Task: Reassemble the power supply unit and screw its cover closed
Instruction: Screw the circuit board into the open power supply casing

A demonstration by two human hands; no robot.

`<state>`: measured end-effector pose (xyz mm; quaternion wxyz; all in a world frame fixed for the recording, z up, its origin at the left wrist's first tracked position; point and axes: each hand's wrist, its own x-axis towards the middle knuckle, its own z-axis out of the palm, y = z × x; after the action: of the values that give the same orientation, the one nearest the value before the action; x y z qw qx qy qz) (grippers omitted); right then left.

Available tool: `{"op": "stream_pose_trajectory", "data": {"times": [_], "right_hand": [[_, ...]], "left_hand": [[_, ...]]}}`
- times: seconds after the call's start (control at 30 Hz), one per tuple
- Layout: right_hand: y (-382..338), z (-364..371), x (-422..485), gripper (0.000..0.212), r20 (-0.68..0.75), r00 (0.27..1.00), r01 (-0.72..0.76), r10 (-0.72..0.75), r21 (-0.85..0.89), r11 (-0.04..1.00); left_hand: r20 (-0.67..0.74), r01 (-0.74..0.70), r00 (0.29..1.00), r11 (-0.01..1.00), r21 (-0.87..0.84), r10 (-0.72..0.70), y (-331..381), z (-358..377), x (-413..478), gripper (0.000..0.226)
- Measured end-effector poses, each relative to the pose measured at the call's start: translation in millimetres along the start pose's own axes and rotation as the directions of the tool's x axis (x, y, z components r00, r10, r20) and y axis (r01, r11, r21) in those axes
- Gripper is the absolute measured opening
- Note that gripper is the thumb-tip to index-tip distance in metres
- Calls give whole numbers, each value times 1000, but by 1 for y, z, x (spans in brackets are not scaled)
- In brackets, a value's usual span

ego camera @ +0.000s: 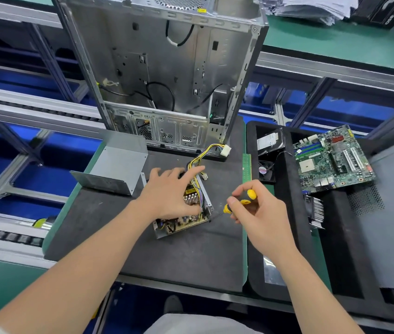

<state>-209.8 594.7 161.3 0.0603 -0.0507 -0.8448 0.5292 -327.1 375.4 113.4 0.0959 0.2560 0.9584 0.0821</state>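
The open power supply unit (186, 220) lies on the black mat (167, 256), its circuit board and yellow wires exposed. Its cable bundle ends in a white connector (224, 149). My left hand (169, 191) rests on top of the unit with fingers spread. My right hand (256, 208) holds a yellow and black screwdriver (241, 201), whose tip touches the unit's near right corner. The grey metal cover (116, 165) lies apart, to the left on the mat.
An empty computer case (162, 68) stands upright behind the mat. To the right a black foam tray (287, 213) holds a motherboard (333, 157), a hard drive (269, 141), a small fan (264, 170) and a heatsink (315, 209). A green memory stick (247, 167) lies beside the tray.
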Motion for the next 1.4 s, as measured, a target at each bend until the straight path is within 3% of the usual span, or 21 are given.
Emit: {"op": "stream_pose_trajectory", "data": {"times": [0.13, 0.3, 0.5, 1.1, 1.23, 1.4], "right_hand": [[-1, 6, 1, 12, 12, 1000, 19, -18, -71, 997], [-5, 14, 0, 15, 47, 996, 81, -72, -210, 974], [-7, 23, -1, 19, 108, 985, 160, -132, -310, 937], [-5, 29, 4, 17, 271, 955, 226, -117, -417, 881], [-5, 33, 8, 17, 233, 961, 250, -151, -489, 835], [-12, 42, 18, 43, 174, 967, 255, -187, -643, 722]], "left_hand": [[-70, 8, 998, 999, 39, -5, 4, 8, -1, 110], [-118, -34, 992, 999, 8, 35, 1, 10, 1, 96], [-103, 17, 995, 999, 46, -12, 8, 9, 2, 95], [-141, 11, 990, 999, 50, -4, 7, 14, 4, 90], [-134, 8, 991, 999, 51, -1, 6, 14, 3, 92], [-128, 0, 992, 998, 67, 8, 7, 13, 2, 91]]}}
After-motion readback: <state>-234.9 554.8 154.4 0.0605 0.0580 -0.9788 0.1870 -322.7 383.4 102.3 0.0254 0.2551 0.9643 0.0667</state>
